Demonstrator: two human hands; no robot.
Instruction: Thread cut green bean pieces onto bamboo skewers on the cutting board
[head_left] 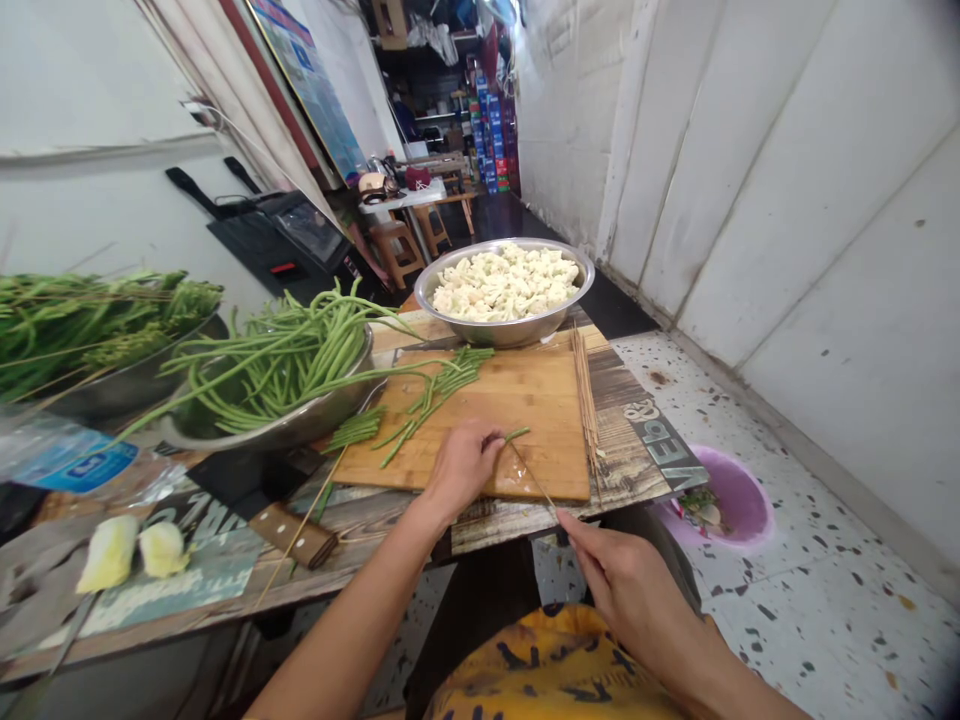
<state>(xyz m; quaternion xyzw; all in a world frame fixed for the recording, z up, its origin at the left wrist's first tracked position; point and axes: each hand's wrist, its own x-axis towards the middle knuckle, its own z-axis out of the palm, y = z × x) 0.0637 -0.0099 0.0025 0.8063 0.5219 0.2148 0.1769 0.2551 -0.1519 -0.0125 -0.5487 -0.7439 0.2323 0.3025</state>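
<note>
- My left hand (466,462): thumb and forefinger pinched together on a short, slender green bean piece (517,434), over the near part of the board.
- My right hand (626,570): fingertips clamped on the near end of a thin, pale-tan wooden skewer (534,474), at the board's near edge.
- Bean piece: smooth, rod-shaped, plain green; its long axis runs nearly crosswise, free end to my right, tipped slightly away from me.
- Skewer: straight, needle-thin; its long axis slants from my right fingertips away and leftward, far end at the bean piece. Whether it pierces, I cannot tell.
- Beneath: rectangular honey-brown wooden cutting board (536,390), smooth-faced, faintly grained.
- On its far left part: cut green bean lengths (454,375), mostly aligned, slanting away to the right.
- Along its right edge: bundle of thin brown wooden skewers (584,390), pointing away from me.
- Left of the board: round, shiny metal bowl (277,428) heaped with long, curling green beans (300,350).
</note>
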